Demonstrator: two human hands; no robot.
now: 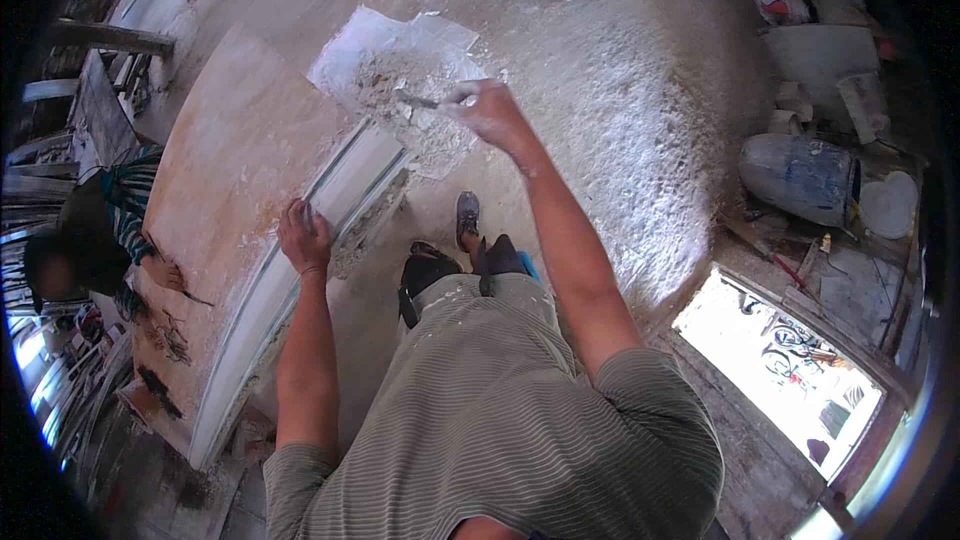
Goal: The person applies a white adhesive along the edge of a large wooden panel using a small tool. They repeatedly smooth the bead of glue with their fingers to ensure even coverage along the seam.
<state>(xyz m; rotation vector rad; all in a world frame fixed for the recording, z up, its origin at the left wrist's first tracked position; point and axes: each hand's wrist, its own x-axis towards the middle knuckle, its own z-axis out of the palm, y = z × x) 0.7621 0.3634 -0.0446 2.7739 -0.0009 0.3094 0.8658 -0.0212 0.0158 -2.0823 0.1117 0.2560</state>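
Note:
My left hand (303, 236) lies on a long white plaster-like moulding (262, 305), its fingers bent over the strip. The moulding has lengthwise ridges and runs from the lower left up toward the middle. Out past its far end, my right hand (492, 112) is closed round a thin, dark, flat-bladed tool, perhaps a small spatula (418, 100). The blade points left, over a heap of crumbly whitish material (385, 75). Beneath that heap a white sheet (340, 48) is spread out.
The moulding lies along a broad brownish board (215, 180). At the left a person in a striped sleeve (128, 190) reaches over the board. A worn blue barrel (800, 180) lies on its side at the right, near a bright opening (780, 365). Planks (105, 110) are stacked far left.

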